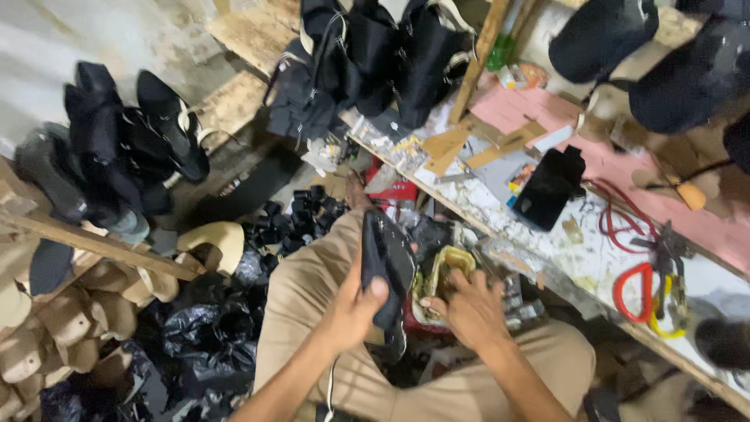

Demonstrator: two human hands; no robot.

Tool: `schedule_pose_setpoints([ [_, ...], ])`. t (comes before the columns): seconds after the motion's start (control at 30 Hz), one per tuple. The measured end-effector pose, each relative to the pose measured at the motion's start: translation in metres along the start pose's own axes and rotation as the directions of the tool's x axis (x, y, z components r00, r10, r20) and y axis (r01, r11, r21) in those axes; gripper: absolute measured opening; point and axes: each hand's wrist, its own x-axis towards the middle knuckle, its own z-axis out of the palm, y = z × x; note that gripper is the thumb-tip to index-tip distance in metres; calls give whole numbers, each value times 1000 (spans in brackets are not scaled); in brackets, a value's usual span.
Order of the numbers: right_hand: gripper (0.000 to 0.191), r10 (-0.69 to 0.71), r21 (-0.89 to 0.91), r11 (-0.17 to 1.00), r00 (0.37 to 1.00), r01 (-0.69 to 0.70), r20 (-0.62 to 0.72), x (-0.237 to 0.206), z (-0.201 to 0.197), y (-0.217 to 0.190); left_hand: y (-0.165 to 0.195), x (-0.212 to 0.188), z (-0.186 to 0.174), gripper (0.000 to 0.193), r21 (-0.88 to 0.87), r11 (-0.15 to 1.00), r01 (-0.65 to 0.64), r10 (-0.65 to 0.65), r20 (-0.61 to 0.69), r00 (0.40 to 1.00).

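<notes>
Gripping a black shoe upper (pixel 387 262) near the centre, the left hand (pixel 351 312) has its fingers clamped on it; at 3 o'clock, the right hand (pixel 473 309) reaches with fingers apart into a yellowish glue tin (pixel 447 270)

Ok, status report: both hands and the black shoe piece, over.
Left hand gripping black shoe upper, held upright. Right hand at yellowish glue tin, contact unclear. Black bags crowd the left knee.
</notes>
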Motion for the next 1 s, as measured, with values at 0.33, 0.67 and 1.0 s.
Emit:
schedule_pose_setpoints([
  [0.33, 46, -7, 965, -18, 965, 261, -261, -35, -43, 8, -5, -8, -16, 92, 421, 837, -350, 289, 203, 936],
  [0.67, 59, -100, 845, 239, 878, 479, -469, -70, -95, -25, 0, -3, -11, 80, 357, 733, -580, 474, 343, 811],
  [1.0, 60, -177, 209, 780, 529, 590, -830, -60, -109, -25, 48, -6, -10, 96, 167, 983, -81, 25, 311, 950],
])
